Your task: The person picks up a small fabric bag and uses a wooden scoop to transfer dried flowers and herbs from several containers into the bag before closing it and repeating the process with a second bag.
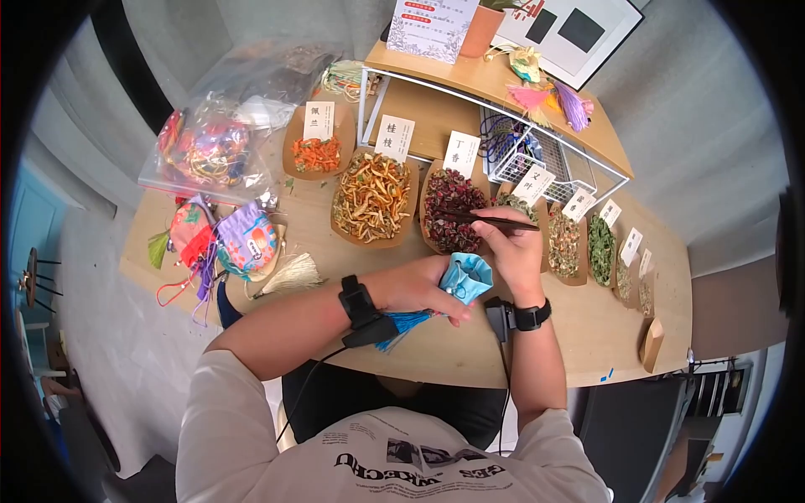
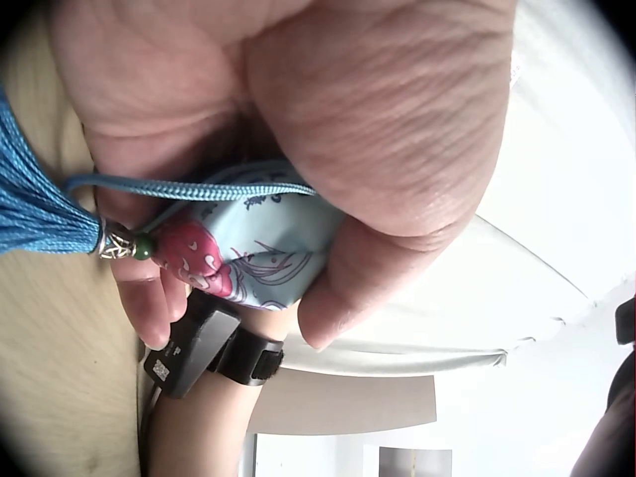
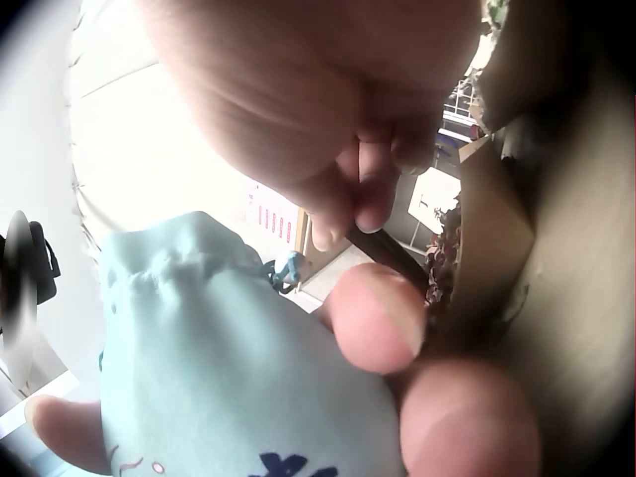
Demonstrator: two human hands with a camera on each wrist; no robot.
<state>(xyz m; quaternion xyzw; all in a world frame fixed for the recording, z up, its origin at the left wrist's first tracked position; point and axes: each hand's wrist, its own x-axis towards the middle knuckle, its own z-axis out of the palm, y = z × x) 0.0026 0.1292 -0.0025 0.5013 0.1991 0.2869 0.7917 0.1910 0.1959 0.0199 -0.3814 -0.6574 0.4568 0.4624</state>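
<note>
Left hand (image 1: 419,287) grips blue pouch (image 1: 466,277) | right hand (image 1: 514,254) pinches dark utensil (image 1: 513,223) | cards (image 1: 393,138) read 佩兰, 桂枝, 丁香

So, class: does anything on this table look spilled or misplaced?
Yes: small blue scraps lie loose on the table near its front edge, and a few crumbs lie beside the leftmost tray rather than inside it.
</note>
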